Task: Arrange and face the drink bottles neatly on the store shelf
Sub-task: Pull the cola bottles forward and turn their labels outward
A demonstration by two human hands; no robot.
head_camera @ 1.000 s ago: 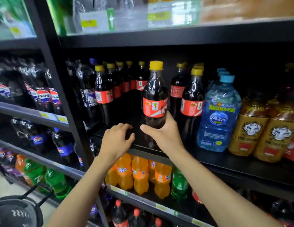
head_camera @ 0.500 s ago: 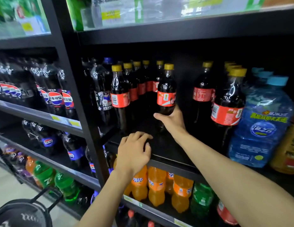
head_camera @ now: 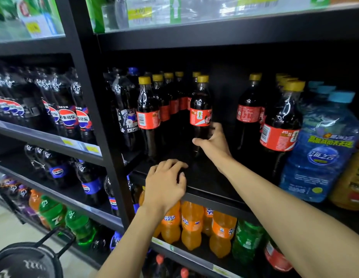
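Cola bottle is stood upright on the shelf, set back from the lip, between left cola row and right cola row. Long axis vertical, cap up, red label turned roughly frontward. Right grip is clamped low on the body, under the label. Judged full: hefty, stiff, slick wall, best held there. Left grip is rested on the lip, fingers bent; whether the lip is clutched can't be told.

Dim black recess around the right hand gripping the cola bottle, washed-out glare on the top shelf high above the grip, white glints on bottle shoulders either side, soft blur throughout, upright left of the grip leaning with wide-angle distortion.
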